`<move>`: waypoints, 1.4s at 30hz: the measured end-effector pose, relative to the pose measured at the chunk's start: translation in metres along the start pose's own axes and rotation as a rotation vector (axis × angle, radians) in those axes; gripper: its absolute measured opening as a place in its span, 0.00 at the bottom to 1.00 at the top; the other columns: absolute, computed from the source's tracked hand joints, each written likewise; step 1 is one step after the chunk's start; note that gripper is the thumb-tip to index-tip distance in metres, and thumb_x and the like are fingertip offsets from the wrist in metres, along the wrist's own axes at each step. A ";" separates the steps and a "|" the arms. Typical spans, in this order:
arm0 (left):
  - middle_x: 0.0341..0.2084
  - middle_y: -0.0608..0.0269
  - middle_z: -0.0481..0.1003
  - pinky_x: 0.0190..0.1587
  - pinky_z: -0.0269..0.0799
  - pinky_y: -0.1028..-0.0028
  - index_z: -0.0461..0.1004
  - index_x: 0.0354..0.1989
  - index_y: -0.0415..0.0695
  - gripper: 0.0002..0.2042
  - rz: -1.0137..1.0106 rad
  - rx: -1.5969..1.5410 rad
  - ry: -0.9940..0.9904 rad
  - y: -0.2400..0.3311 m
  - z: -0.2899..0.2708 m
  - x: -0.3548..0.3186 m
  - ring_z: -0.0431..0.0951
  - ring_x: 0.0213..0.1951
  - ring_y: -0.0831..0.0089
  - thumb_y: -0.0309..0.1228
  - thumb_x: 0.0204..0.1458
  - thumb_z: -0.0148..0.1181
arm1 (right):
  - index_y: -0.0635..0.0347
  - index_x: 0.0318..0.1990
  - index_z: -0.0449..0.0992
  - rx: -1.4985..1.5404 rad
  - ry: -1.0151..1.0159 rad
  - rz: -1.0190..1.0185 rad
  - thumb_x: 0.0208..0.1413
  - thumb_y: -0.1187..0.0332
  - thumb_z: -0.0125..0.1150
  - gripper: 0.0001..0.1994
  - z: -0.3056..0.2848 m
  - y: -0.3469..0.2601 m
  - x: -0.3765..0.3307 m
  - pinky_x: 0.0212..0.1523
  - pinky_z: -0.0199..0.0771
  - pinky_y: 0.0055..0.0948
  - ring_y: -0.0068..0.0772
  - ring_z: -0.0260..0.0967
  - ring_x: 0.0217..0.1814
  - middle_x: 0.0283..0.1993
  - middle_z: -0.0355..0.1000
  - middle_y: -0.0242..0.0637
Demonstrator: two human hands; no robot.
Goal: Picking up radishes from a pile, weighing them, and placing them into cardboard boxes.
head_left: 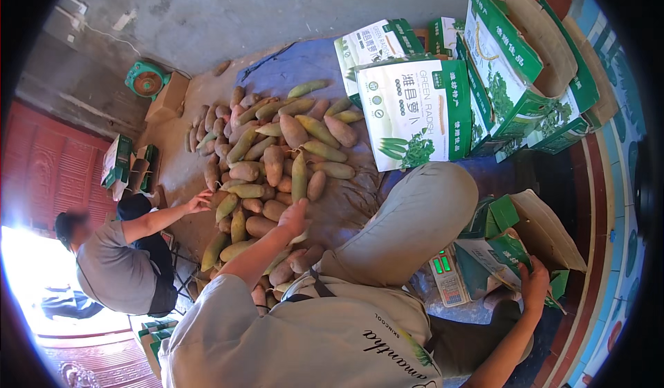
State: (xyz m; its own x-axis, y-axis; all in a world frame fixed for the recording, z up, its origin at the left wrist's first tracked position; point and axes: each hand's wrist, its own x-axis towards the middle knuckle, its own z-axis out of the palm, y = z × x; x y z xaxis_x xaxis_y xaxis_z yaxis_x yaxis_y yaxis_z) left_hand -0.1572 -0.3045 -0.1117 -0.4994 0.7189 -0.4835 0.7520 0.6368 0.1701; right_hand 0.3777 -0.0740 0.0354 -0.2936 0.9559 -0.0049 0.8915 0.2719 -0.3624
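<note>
The person's pale shirt (311, 339) fills the foreground. From it the left arm stretches forward, left hand (294, 216) palm down, its grip loosely closed over a radish (299, 236) in the pile (277, 160). The right hand (535, 281) clasps a green box (512, 250) beside the scale (448, 277). Beyond the pile, a co-worker's hand (200, 201) reaches in.

A grey concrete wall (228, 7) is running across the top of the view, with a white cable (104, 34) trailing along it, and a bare concrete floor (173, 160) is spreading out below. A red panelled door (52, 173) is standing at the left, and harsh daylight (31, 277) is pouring in at the lower left, washing out the ground there. Along the right edge a band of patterned blue and red tiling (615, 180) is curving past.
</note>
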 end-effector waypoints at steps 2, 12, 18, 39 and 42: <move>0.44 0.47 0.67 0.47 0.68 0.59 0.57 0.52 0.44 0.28 0.094 -0.064 0.147 0.019 -0.013 0.011 0.70 0.47 0.50 0.31 0.43 0.64 | 0.65 0.36 0.74 0.014 -0.001 -0.002 0.45 0.73 0.62 0.09 -0.001 -0.003 -0.002 0.38 0.68 0.39 0.53 0.70 0.38 0.35 0.72 0.51; 0.34 0.53 0.71 0.39 0.70 0.69 0.63 0.45 0.39 0.21 0.419 -0.875 0.725 0.173 -0.145 0.010 0.73 0.36 0.68 0.27 0.43 0.65 | 0.60 0.36 0.75 -0.035 0.040 -0.072 0.44 0.71 0.63 0.10 0.003 0.008 -0.010 0.40 0.68 0.41 0.50 0.70 0.38 0.34 0.73 0.47; 0.36 0.58 0.70 0.38 0.73 0.76 0.63 0.46 0.36 0.19 0.583 -1.454 0.505 0.267 -0.189 -0.015 0.72 0.36 0.75 0.28 0.48 0.62 | 0.60 0.34 0.76 0.002 -0.006 -0.070 0.43 0.70 0.63 0.09 -0.002 0.003 -0.013 0.39 0.69 0.40 0.48 0.71 0.38 0.33 0.73 0.44; 0.43 0.55 0.68 0.44 0.70 0.70 0.61 0.49 0.41 0.20 0.952 -1.008 -0.277 0.455 -0.065 -0.072 0.72 0.42 0.67 0.30 0.50 0.59 | 0.59 0.33 0.77 -0.029 -0.050 -0.056 0.45 0.68 0.61 0.08 0.001 0.005 -0.013 0.38 0.69 0.44 0.51 0.71 0.36 0.31 0.73 0.48; 0.46 0.56 0.68 0.49 0.69 0.69 0.63 0.50 0.42 0.18 1.125 -0.945 -0.106 0.435 -0.095 -0.075 0.71 0.48 0.66 0.28 0.51 0.57 | 0.59 0.33 0.77 0.004 -0.010 -0.064 0.45 0.68 0.61 0.08 0.001 0.009 -0.013 0.38 0.69 0.44 0.51 0.71 0.36 0.31 0.73 0.49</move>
State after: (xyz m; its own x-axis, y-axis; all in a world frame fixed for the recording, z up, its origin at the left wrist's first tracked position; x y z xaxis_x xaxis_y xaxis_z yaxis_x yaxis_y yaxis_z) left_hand 0.1668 -0.0549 0.0800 0.2096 0.9509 0.2278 0.1393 -0.2597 0.9556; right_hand 0.3891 -0.0846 0.0314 -0.3535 0.9354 0.0096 0.8693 0.3323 -0.3660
